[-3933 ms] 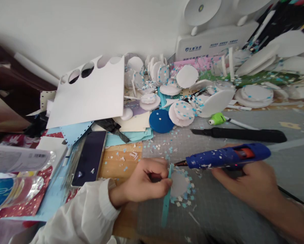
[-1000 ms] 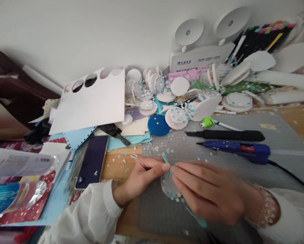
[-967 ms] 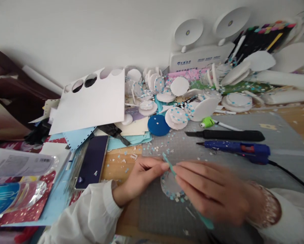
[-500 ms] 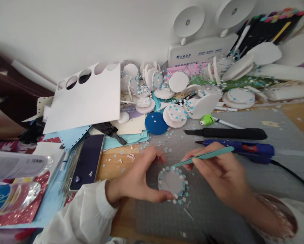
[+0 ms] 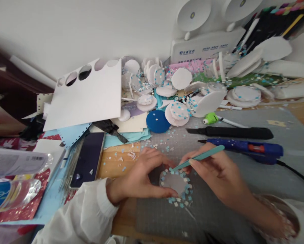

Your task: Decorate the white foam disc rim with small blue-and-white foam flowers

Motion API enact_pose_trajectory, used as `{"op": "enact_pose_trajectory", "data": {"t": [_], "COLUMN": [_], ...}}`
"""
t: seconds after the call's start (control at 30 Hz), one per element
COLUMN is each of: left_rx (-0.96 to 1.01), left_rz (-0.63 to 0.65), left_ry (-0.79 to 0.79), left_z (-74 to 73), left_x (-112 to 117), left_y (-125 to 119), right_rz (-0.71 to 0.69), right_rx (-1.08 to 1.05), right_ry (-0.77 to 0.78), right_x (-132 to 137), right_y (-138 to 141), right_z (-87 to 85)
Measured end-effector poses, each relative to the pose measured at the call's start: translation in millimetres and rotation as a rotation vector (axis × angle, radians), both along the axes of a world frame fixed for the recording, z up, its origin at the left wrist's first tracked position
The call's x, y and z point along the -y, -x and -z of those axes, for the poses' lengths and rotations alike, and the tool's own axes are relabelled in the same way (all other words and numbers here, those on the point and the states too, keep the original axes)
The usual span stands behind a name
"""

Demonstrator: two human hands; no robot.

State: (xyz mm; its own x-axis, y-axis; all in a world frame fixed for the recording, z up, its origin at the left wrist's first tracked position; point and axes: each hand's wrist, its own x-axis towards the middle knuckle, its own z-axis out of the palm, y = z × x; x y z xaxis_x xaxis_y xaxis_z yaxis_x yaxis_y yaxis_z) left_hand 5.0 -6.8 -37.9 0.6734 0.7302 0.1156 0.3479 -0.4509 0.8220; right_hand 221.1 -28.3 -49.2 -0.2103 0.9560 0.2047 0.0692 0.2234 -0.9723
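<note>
A pale round disc (image 5: pixel 176 183) lies on the grey cutting mat (image 5: pixel 164 220), its edge ringed with small blue and white flower pieces (image 5: pixel 186 198). My left hand (image 5: pixel 147 173) curves around the disc's left side, thumb at the front edge and fingers at the back, with a gap between them. My right hand (image 5: pixel 213 169) is closed on teal tweezers (image 5: pixel 205 155). The tips of the tweezers are at the disc's back rim, among the flower pieces and close to my left fingertips. Whether a piece is pinched between the tips is too small to tell.
Behind the hands lie a blue glue gun (image 5: pixel 245 148), a black craft knife (image 5: pixel 230 132) and a blue disc (image 5: pixel 157 121). Several white discs (image 5: pixel 177 113) crowd the back. A phone (image 5: pixel 88 159) and a white board with round holes (image 5: pixel 88 98) are at the left.
My left fingers have moved in to the disc's back rim. The tweezers have shifted slightly left and down, their tips still at that rim. The whole view has shifted a little.
</note>
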Motion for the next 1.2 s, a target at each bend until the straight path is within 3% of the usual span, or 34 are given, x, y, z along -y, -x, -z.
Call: {"op": "enact_pose_trajectory", "data": {"t": [1.2], "left_rx": [0.091], "left_rz": [-0.024], "left_ry": [-0.038], "left_z": [1.6], "left_x": [-0.1], "left_y": [0.1], "right_rz": [0.024], "right_rx": [-0.074], "right_ry": [0.082], "right_x": [1.3], "right_y": [0.2], "right_z": [0.5]}}
